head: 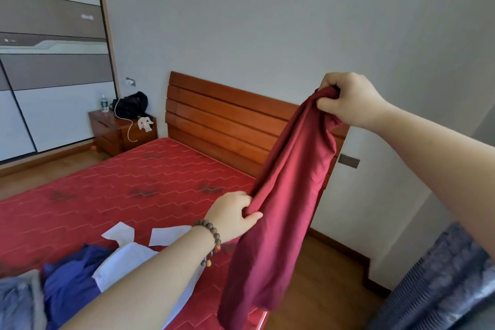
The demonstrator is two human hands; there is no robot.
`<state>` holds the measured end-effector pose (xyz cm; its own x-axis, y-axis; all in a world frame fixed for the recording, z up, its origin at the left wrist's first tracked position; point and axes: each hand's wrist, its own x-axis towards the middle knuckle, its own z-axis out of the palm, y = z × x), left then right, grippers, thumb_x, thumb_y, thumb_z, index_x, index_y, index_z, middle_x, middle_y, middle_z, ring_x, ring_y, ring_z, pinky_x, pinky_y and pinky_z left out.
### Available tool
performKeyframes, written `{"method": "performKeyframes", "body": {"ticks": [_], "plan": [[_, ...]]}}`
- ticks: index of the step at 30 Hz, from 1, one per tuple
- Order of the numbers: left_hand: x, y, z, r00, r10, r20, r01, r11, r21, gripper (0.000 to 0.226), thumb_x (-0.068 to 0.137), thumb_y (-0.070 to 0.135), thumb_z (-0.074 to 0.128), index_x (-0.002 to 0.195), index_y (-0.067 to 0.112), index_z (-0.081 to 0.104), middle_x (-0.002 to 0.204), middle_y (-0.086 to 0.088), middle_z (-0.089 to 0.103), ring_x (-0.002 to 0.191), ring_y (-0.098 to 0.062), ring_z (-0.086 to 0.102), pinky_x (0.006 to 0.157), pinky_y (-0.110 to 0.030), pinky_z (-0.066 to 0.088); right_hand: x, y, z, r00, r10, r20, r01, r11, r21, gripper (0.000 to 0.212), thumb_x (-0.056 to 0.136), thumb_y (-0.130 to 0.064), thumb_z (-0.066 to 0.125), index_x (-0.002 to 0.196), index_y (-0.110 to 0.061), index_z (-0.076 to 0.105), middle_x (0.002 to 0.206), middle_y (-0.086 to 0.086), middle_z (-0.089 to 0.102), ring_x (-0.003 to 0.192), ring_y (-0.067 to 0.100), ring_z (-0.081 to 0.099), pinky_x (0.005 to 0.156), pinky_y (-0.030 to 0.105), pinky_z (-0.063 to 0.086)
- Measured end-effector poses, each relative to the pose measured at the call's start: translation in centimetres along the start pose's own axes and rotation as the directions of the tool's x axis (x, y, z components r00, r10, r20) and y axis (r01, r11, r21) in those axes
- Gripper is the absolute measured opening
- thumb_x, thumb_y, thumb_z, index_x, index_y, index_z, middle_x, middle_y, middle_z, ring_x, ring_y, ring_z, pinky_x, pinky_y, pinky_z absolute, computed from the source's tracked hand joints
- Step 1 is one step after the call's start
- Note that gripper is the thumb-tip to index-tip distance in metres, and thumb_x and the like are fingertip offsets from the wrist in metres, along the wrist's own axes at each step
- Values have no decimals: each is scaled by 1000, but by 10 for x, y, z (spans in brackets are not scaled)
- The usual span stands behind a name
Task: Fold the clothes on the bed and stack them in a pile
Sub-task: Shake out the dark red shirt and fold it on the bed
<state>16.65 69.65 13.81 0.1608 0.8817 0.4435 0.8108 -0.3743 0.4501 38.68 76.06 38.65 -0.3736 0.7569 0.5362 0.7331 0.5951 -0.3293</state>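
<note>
A dark red garment hangs in the air over the bed's right edge. My right hand grips its top end, raised high in front of the headboard. My left hand, with a bead bracelet on the wrist, pinches the garment's left edge lower down. On the red mattress lie a white shirt, a blue garment beside it, and a grey-blue piece at the lower left corner.
A wooden headboard stands at the back. A nightstand with a bottle and a black bag is at the far left, beside a wardrobe. Wooden floor lies right of the bed. Patterned fabric fills the lower right.
</note>
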Motion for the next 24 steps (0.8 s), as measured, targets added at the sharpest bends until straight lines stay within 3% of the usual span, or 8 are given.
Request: {"method": "performKeyframes", "body": {"ticks": [3, 8, 11, 13, 17, 21, 24], "plan": [[-17, -1, 25, 996, -54, 66, 54, 998, -6, 36, 84, 44, 63, 63, 15, 55, 70, 6, 54, 65, -13, 50, 62, -30, 40, -2, 3, 2, 999, 30, -16, -30, 1000, 9, 7, 79, -5, 63, 80, -12, 62, 64, 7, 63, 48, 18, 59, 42, 9, 40], [-27, -5, 31, 989, -138, 62, 138, 990, -3, 42, 86, 38, 66, 60, 10, 49, 69, 3, 49, 62, -17, 47, 60, -30, 38, -13, 16, 1, 998, 69, -16, -69, 997, -27, 8, 79, -4, 63, 81, -12, 61, 72, 10, 65, 56, 22, 60, 46, 9, 42], [-30, -16, 14, 986, -164, 42, 163, 986, 24, 50, 84, 32, 70, 53, 18, 34, 65, 4, 42, 60, -18, 44, 60, -32, 36, -21, 30, -6, 991, 132, -13, -133, 991, -19, 6, 80, -3, 60, 85, -6, 62, 76, 18, 66, 59, 31, 64, 67, 40, 57], [-31, -25, -2, 985, -174, 17, 173, 984, 36, 48, 82, 28, 74, 51, 18, 38, 67, 1, 48, 61, -19, 48, 62, -31, 38, -27, 42, -10, 986, 169, 0, -169, 984, -52, 8, 80, -3, 60, 88, -4, 62, 79, 20, 66, 64, 32, 63, 73, 47, 56], [-18, -38, -43, 978, -170, -123, 176, 984, 39, 22, 77, 22, 80, 66, 7, 68, 78, -1, 64, 73, -17, 59, 74, -28, 48, -39, 64, -16, 976, 217, 10, -216, 974, -61, 9, 81, -3, 59, 89, -4, 63, 83, 21, 67, 77, 41, 65, 79, 50, 55], [1, -35, -75, 936, -145, -321, 175, 982, 65, 17, 75, 21, 82, 67, 13, 69, 76, 3, 64, 70, -13, 57, 67, -24, 45, -44, 82, -20, 953, 285, -100, -279, 958, 71, 8, 81, -3, 57, 88, -4, 62, 83, 24, 67, 66, 39, 67, 72, 48, 58], [5, -26, -74, 926, -196, -322, 226, 972, 58, 18, 76, 21, 81, 68, 20, 64, 74, 9, 58, 68, -9, 53, 65, -23, 43, -45, 93, -16, 952, 292, -95, -293, 956, 10, 4, 80, -5, 61, 84, -6, 60, 80, 21, 66, 66, 34, 62, 74, 42, 56]]}}
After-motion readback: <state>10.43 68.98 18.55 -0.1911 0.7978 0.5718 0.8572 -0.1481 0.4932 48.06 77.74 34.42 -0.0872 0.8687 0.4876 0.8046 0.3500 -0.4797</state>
